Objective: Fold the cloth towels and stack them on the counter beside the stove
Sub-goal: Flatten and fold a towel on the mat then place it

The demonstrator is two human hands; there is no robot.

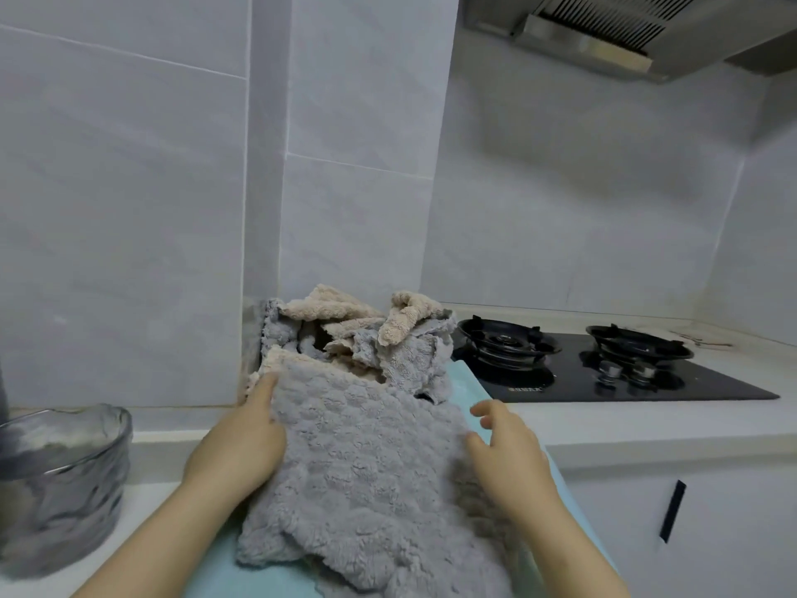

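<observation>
Grey towel (371,459) rumpled. Left hand (241,442) at its 9 o'clock edge, thumb hidden, grip unclear. Right hand (509,459) spread, touching 3 o'clock edge. Risk: crooked fold, or snagging towel pile (345,334) at 12.

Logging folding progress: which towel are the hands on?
The grey towel spread in front, left hand and right hand at its edges; the others lie crumpled in the pile behind.

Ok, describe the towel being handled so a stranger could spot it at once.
Left of the black gas stove, a light blue mat covers the counter. The grey towel is spread on it between the left hand and right hand. Unlike the crumpled pile behind it, it lies fairly flat.
</observation>
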